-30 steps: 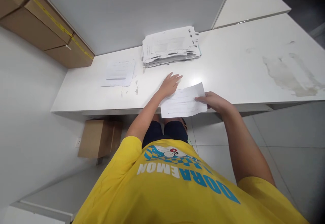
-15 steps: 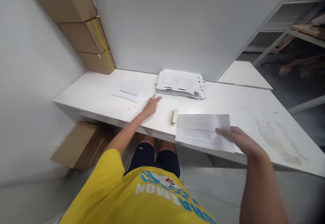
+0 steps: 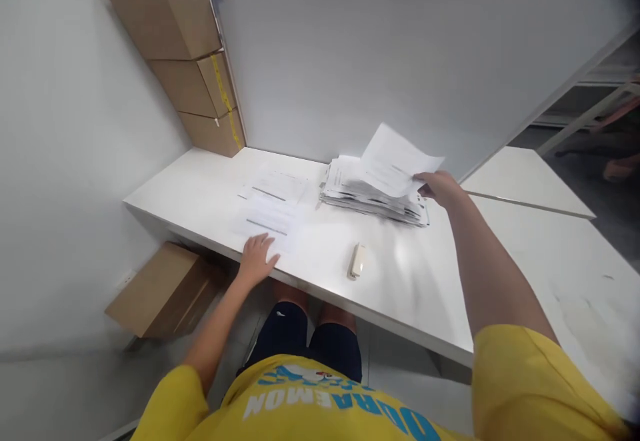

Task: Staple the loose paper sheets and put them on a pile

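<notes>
My right hand [image 3: 436, 188] pinches the right edge of a printed sheet of paper [image 3: 395, 160], which tilts above a thick stack of papers [image 3: 367, 202]. On the left, my left hand [image 3: 257, 259] lies with fingers spread on the lower edge of a loose printed sheet [image 3: 273, 220]. Another printed sheet [image 3: 280, 184] lies behind that one, partly overlapped by it. A cream stapler [image 3: 357, 260] rests on the table between my two hands, touched by neither.
The white table [image 3: 320, 261] runs along a large whiteboard [image 3: 360, 74]. Cardboard boxes [image 3: 193, 88] are piled at its back left corner, and another cardboard box [image 3: 155, 288] sits below the table. A second white surface [image 3: 530, 178] adjoins at the right.
My right hand has carried its sheet from the table's front edge up over the stack. My left hand has moved left and nearer, onto a loose sheet; the camera view has shifted.
</notes>
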### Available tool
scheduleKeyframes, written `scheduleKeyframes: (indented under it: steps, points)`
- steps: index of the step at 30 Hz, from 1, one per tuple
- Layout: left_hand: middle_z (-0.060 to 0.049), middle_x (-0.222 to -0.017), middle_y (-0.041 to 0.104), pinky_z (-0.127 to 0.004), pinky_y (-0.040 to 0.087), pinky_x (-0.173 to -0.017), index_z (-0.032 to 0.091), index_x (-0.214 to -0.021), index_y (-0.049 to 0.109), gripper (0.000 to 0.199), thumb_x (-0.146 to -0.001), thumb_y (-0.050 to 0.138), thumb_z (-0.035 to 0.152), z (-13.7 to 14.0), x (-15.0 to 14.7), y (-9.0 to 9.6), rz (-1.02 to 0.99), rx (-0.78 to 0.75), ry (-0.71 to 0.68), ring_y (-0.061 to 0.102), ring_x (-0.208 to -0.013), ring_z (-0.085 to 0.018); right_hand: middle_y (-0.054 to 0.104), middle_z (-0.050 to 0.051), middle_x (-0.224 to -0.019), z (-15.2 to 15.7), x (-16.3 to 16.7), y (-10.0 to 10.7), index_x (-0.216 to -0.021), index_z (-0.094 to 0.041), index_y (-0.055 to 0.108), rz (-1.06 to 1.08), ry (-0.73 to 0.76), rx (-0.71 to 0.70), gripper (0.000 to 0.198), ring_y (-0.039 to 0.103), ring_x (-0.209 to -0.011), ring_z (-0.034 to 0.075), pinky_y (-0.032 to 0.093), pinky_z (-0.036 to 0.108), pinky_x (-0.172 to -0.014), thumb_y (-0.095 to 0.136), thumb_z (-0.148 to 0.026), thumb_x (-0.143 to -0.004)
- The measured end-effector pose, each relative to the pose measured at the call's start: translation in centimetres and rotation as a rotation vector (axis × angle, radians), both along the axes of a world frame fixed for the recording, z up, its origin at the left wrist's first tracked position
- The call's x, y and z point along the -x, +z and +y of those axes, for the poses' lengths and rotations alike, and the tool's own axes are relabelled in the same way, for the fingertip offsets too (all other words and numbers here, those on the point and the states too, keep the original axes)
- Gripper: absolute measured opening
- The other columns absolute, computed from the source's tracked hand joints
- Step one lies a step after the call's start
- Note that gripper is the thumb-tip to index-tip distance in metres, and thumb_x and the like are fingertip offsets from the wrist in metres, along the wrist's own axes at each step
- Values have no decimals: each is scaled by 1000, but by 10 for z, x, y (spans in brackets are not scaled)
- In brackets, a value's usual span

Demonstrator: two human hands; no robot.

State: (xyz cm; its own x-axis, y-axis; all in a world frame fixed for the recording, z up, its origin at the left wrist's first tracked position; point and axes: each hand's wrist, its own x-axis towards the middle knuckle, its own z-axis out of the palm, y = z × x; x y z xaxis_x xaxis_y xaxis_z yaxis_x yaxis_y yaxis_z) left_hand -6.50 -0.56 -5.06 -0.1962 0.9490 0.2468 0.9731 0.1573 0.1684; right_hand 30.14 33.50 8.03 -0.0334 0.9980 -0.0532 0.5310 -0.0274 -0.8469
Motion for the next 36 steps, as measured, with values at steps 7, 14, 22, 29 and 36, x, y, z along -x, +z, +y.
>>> scheduleKeyframes:
  steps: [7, 14, 22, 29, 36]
  points:
    - [-12, -115, 67, -47, 46, -99, 21, -124, 66, 33, -96, 50, 25, -51, -6, -13, 67, -148, -173, 59, -107, -28, 67, 29, -95, 36, 24, -19, -110, 2, 66, -619, 33, 108, 34, 63, -89, 26, 41, 37, -73, 61, -21, -86]
    - [-6, -101, 73, -33, 43, -78, 23, -112, 71, 24, -99, 51, 20, -49, -1, -3, -9, -188, -420, 59, -86, -18, 66, 27, -116, -90, 6, 2, -142, -10, 52, -637, -6, -53, 56, 60, -113, 35, 41, 47, -90, 49, -41, -95]
    - [-6, -97, 74, -35, 39, -74, 21, -94, 73, 15, -95, 58, 23, -32, -7, 5, 60, -66, -468, 61, -88, -21, 68, 5, -73, -359, 66, -96, -103, -19, 70, 500, 582, 572, 55, 65, -64, 18, 52, 31, -60, 59, -69, -82]
    - [-8, -112, 76, -37, 39, -79, 22, -116, 71, 31, -102, 44, 19, -35, -29, 19, 95, -163, -476, 64, -100, -23, 72, 10, -90, -380, 55, -122, -106, -19, 67, 761, 293, 658, 57, 68, -75, 19, 55, 30, -64, 68, -69, -77]
    - [-5, -113, 76, -35, 47, -82, 25, -117, 71, 27, -102, 49, 23, -41, -47, 20, 78, -103, -752, 65, -101, -20, 71, 10, -96, -359, 78, -113, -100, -21, 66, 705, 191, 657, 40, 70, -82, 20, 57, 27, -60, 73, -53, -79]
